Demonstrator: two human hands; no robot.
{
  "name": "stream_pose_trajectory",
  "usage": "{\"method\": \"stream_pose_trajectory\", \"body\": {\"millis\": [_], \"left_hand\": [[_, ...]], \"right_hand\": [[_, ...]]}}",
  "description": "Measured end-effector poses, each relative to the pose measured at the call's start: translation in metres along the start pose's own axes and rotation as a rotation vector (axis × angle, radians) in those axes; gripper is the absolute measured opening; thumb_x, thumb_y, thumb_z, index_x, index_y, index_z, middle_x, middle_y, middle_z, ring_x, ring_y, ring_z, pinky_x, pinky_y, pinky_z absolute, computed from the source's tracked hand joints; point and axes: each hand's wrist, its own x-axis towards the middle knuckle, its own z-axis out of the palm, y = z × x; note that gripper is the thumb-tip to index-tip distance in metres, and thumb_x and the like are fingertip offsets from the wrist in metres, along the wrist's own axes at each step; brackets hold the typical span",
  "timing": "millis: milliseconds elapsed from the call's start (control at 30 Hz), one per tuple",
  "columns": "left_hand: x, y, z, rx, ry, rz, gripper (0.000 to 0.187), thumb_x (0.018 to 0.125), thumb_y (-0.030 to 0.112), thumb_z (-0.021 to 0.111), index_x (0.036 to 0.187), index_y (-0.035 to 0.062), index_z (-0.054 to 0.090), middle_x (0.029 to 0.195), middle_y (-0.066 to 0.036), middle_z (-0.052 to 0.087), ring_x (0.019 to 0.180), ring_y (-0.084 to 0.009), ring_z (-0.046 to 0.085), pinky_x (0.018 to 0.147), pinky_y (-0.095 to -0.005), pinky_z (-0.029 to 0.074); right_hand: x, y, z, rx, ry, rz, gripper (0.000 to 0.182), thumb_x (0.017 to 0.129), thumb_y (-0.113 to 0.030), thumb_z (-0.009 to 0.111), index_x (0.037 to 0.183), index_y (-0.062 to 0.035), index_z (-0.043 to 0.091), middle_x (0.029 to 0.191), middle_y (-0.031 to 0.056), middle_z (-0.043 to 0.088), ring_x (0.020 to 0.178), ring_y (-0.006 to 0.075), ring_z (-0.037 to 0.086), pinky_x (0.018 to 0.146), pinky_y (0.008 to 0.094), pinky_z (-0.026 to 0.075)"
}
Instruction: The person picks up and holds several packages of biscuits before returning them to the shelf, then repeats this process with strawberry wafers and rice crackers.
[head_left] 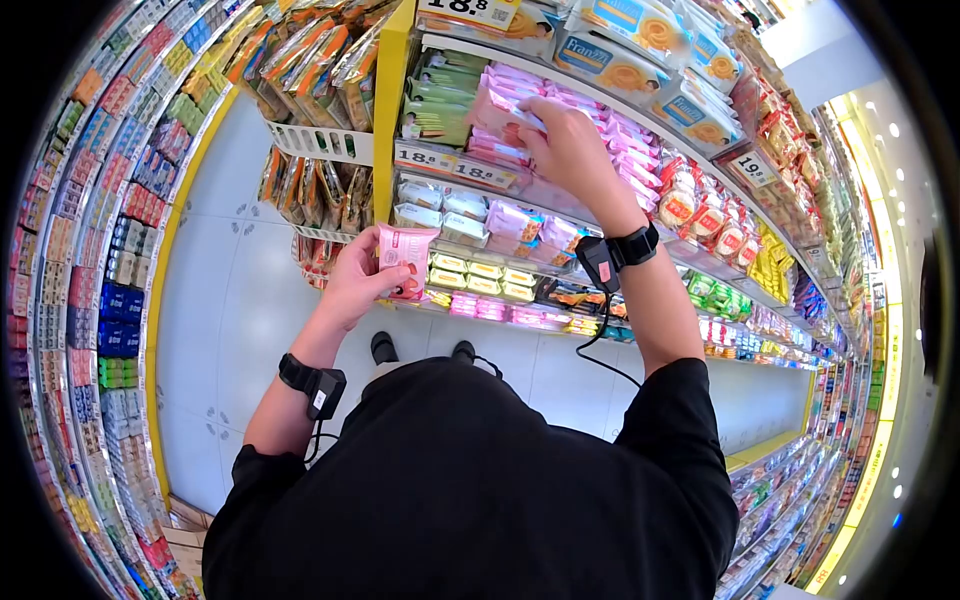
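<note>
My left hand (362, 275) is closed on a small pink snack packet (408, 246), holding it upright in front of the lower shelves, thumb across its lower front. Up at the shelf, my right hand (562, 140) pinches another pink packet (498, 108), with the thumb and fingers at its right end. That packet lies over a row of similar pink packets (493, 148). Green packets (440, 100) stand just left of it, and more pink packets (625, 135) fill the shelf to the right. Both wrists wear black straps with small boxes and cables.
A price rail (450, 166) runs along the shelf front below my right hand. White baskets (320, 143) of bagged snacks hang at the left end. Franzzi boxes (610, 62) sit above. Another stocked shelf (120, 290) lines the aisle's left side, across the pale floor (215, 300).
</note>
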Motion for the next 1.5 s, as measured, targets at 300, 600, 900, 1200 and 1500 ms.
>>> {"method": "stream_pose_trajectory", "body": {"millis": [300,600,900,1200,1500], "left_hand": [[-0.002,0.009,0.002,-0.007,-0.010,-0.077,0.048,0.095,-0.002,0.077,0.138,0.0012,0.055,0.128,-0.008,0.071,0.108,-0.0144,0.075,0.094,-0.0318,0.062],[-0.005,0.002,0.004,0.004,0.032,-0.036,0.048,0.096,-0.001,0.076,0.139,-0.0002,0.056,0.127,-0.008,0.071,0.109,-0.0151,0.074,0.094,-0.0324,0.062],[-0.010,-0.001,-0.001,0.011,0.052,-0.071,0.048,0.095,0.001,0.079,0.137,-0.0006,0.057,0.126,-0.009,0.071,0.111,-0.0146,0.073,0.096,-0.0323,0.062],[-0.001,0.005,0.008,0.045,0.034,-0.009,0.048,0.096,0.001,0.077,0.139,-0.0009,0.056,0.129,-0.009,0.070,0.111,-0.0152,0.073,0.097,-0.0330,0.062],[0.012,0.025,0.031,0.060,0.019,-0.056,0.053,0.098,0.003,0.075,0.147,-0.0037,0.055,0.130,-0.009,0.070,0.109,-0.0143,0.073,0.091,-0.0306,0.063]], "right_hand": [[0.004,0.007,0.001,-0.131,-0.035,-0.067,0.027,0.093,-0.016,0.074,0.118,-0.0084,0.078,0.105,0.0176,0.075,0.099,0.0409,0.071,0.087,0.0509,0.056],[0.004,0.007,0.037,-0.230,-0.111,0.065,0.023,0.092,-0.013,0.071,0.114,-0.0072,0.076,0.111,0.0163,0.076,0.106,0.0396,0.070,0.096,0.0528,0.051],[-0.010,0.023,0.040,-0.363,0.061,-0.130,0.023,0.082,-0.010,0.069,0.103,-0.0094,0.078,0.099,0.0110,0.071,0.098,0.0310,0.068,0.089,0.0490,0.046],[-0.010,0.017,0.040,-0.483,0.052,-0.012,0.034,0.085,-0.038,0.083,0.107,-0.0125,0.077,0.101,0.0085,0.069,0.102,0.0285,0.067,0.086,0.0470,0.044],[-0.017,0.017,0.037,-0.314,0.266,-0.085,0.025,0.089,-0.027,0.081,0.106,-0.0113,0.074,0.104,0.0085,0.070,0.106,0.0271,0.066,0.096,0.0485,0.044]]}}
